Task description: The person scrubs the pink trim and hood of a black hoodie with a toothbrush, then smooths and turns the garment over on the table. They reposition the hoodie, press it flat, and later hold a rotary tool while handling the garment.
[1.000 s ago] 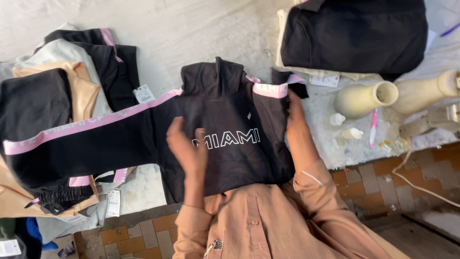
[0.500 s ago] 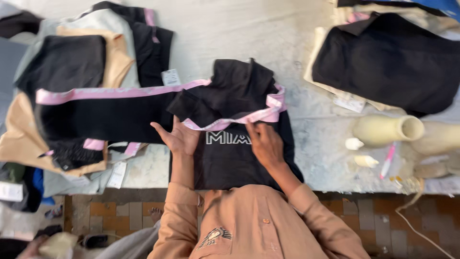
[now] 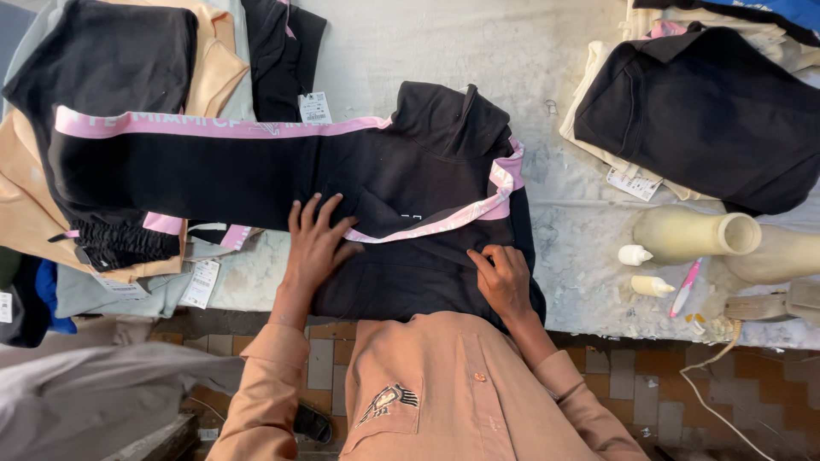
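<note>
Here, black pink-striped sweatshirt (image 3: pixel 410 188) lies on desk (image 3: pixel 564 230); left hand (image 3: pixel 314 243) flat, fingers spread, pressing it; right hand (image 3: pixel 504 280) pinches lower fabric; likely soft, limp, light; best gripped at folded edges.

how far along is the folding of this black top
Done: one pink-striped sleeve lies folded across the black top. In hand: the left hand presses flat on it, and the right hand pinches the lower edge. Left: the other sleeve lies stretched out sideways, unfolded.
</note>
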`<state>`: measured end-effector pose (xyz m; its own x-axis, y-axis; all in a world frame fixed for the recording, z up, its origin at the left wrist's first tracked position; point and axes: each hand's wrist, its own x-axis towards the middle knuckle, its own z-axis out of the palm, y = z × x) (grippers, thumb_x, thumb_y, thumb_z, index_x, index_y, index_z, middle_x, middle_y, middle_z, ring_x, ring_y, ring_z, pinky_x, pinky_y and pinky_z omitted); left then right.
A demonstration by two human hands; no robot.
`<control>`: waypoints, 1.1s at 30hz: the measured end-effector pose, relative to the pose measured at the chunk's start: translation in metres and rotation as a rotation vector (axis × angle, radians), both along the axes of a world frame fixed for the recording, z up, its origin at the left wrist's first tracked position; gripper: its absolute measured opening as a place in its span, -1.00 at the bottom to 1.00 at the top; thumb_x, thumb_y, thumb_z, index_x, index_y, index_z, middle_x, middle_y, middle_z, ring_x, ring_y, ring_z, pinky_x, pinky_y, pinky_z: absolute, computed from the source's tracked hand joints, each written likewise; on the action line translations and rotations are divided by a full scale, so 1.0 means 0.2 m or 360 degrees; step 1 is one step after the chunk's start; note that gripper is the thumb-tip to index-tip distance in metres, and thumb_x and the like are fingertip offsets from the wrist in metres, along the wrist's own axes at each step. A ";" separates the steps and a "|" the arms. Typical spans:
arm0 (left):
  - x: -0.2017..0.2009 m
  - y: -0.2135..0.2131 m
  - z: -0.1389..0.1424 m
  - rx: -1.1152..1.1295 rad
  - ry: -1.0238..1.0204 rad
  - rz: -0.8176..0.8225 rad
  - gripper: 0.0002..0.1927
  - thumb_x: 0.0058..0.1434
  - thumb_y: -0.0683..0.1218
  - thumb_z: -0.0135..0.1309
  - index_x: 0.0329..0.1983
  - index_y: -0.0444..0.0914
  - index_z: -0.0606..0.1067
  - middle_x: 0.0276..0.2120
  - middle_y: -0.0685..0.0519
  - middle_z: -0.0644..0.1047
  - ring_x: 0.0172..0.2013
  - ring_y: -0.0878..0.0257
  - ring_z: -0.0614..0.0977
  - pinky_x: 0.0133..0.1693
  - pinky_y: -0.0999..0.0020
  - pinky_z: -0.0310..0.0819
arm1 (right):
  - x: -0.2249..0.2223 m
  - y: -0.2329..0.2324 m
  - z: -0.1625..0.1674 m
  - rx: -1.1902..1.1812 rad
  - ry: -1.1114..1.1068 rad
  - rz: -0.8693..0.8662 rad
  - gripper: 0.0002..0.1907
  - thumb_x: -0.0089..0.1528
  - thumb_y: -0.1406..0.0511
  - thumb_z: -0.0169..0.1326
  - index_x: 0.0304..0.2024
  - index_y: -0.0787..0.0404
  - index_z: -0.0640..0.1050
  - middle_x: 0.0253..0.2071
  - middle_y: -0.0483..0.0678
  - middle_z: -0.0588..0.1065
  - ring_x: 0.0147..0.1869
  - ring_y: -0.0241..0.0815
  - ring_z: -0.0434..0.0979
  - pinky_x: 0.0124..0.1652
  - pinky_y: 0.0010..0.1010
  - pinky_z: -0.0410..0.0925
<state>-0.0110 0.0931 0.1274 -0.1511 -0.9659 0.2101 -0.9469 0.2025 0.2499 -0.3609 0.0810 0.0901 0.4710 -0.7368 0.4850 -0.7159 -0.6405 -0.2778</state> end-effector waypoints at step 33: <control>-0.25 0.09 0.25 0.1041 0.2127 -0.0343 -0.44 0.39 -0.04 0.06 0.37 -0.41 0.35 0.21 -0.09 0.51 0.21 0.19 0.50 0.23 0.32 0.37 | 0.02 0.04 0.54 0.1243 -0.1027 0.0557 0.00 0.03 0.20 0.38 0.41 0.25 0.18 0.37 0.01 0.29 0.42 -0.11 0.29 0.30 -0.26 0.19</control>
